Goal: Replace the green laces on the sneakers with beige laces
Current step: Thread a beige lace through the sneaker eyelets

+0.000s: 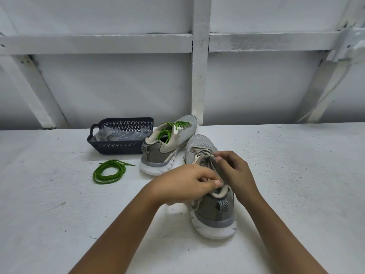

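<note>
A grey sneaker stands near me with its heel toward me, and a beige lace runs through its eyelets. My left hand pinches the sneaker's collar at the tongue. My right hand pinches the beige lace over the upper eyelets. Behind it and to the left, a second grey sneaker carries a green lace that hangs loose in its eyelets. A removed green lace lies coiled on the white surface at the left.
A dark plastic basket with clear plastic bags inside stands at the back left, touching the second sneaker. A white wall with beams rises behind the white table.
</note>
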